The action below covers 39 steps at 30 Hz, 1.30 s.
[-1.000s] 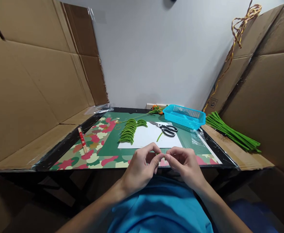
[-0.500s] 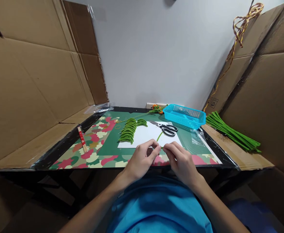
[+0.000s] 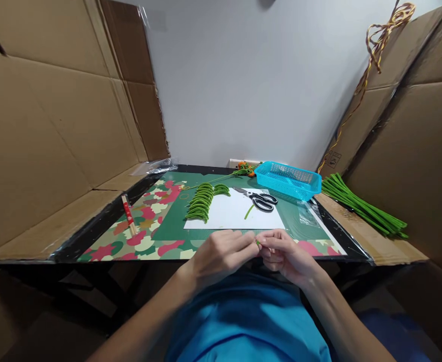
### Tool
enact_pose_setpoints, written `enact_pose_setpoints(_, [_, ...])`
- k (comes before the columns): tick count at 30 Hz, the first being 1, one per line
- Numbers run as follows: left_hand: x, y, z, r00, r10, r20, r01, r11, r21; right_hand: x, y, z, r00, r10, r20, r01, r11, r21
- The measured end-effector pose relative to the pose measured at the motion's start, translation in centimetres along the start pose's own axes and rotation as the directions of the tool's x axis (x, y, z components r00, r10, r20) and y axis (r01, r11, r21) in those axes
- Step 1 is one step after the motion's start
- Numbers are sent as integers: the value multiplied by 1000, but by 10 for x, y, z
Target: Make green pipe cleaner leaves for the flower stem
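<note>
My left hand [image 3: 226, 251] and my right hand [image 3: 286, 256] meet above the table's front edge, both closed in a pinch. Between their fingertips a small bit of green pipe cleaner [image 3: 258, 243] shows; the fingers hide most of it. Just beyond, a short straight piece of green pipe cleaner [image 3: 249, 211] lies on the white paper [image 3: 228, 213]. Black-handled scissors [image 3: 263, 201] rest beside it, blades pointing left. A column of curved green pipe-cleaner pieces [image 3: 199, 202] is laid out at the paper's left, with a smaller group [image 3: 221, 189] to its right.
A blue plastic basket [image 3: 288, 181] stands at the back right. Long green pipe cleaners [image 3: 364, 206] lie on cardboard farther right. Orange flowers on a green stem [image 3: 245, 169] lie at the back, and a red-wrapped chopstick packet [image 3: 127, 213] at the left. Cardboard walls [image 3: 55, 110] flank the table.
Both hands have drawn slightly nearer my body and closed together. The left hand has turned its back upward, and the right has rolled with its fingers curling. The pipe cleaner stays pinched between them.
</note>
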<state>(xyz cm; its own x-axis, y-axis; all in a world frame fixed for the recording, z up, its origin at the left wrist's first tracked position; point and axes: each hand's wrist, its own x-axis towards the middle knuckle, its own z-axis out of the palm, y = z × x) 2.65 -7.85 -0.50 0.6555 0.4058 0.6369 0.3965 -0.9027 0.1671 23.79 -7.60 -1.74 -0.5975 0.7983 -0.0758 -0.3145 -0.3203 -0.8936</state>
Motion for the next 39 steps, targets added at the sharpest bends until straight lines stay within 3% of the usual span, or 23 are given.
enact_pose_setpoints(3, [3, -8, -4, 997, 67, 44, -72, 990, 123, -1, -2, -6, 997, 58, 41, -60, 997, 42])
enact_pose_setpoints(5, [4, -11, -5, 997, 46, 66, -56, 986, 159, -2, -6, -8, 999, 38, 29, -36, 997, -64])
enact_pose_setpoints(7, [3, -12, -4, 998, -37, 46, 31, 990, 134, -3, -12, -8, 997, -71, -4, 67, 958, -279])
enact_pose_setpoints(8, [3, -11, -3, 993, -111, 30, 108, 990, 92, -4, -14, -8, 987, -159, -9, 141, 897, -420])
enact_pose_setpoints(10, [2, -6, -2, 953, -303, 10, 304, 951, -55, -5, -18, -6, 930, -367, 25, 287, 682, -672])
enact_pose_setpoints(13, [3, 1, -1, 838, -538, 91, 531, 767, -361, -4, -14, -5, 792, -595, 138, 411, 351, -841])
enact_pose_setpoints(15, [4, 2, -1, 788, -597, 146, 577, 635, -514, 0, -6, -5, 716, -667, 207, 448, 211, -869])
enact_pose_setpoints(17, [4, 1, 0, 770, -618, 159, 572, 559, -600, 6, 1, -6, 689, -680, 251, 464, 148, -874])
enact_pose_setpoints(20, [3, -3, 1, 766, -621, 166, 563, 522, -641, 13, 7, -5, 711, -668, 222, 457, 199, -867])
enact_pose_setpoints(24, [1, -8, 3, 751, -633, 189, 578, 491, -651, 17, 7, -1, 791, -597, 131, 401, 344, -849])
enact_pose_setpoints(26, [1, -10, 4, 733, -654, 188, 593, 478, -647, 17, 7, 0, 792, -605, 84, 383, 385, -839])
enact_pose_setpoints(30, [2, -6, 10, 710, -691, 137, 612, 509, -605, 16, 10, 3, 761, -648, -19, 369, 458, -809])
enact_pose_setpoints(34, [-3, 5, 23, 675, -736, -57, 622, 609, -492, 19, 22, 15, 707, -691, -154, 363, 540, -759])
enact_pose_setpoints(37, [-5, 11, 31, 651, -740, -167, 670, 664, -333, 24, 29, 24, 620, -757, -206, 346, 500, -794])
enact_pose_setpoints(39, [-2, 12, 33, 649, -743, -166, 690, 666, -284, 27, 32, 26, 565, -794, -225, 316, 460, -830])
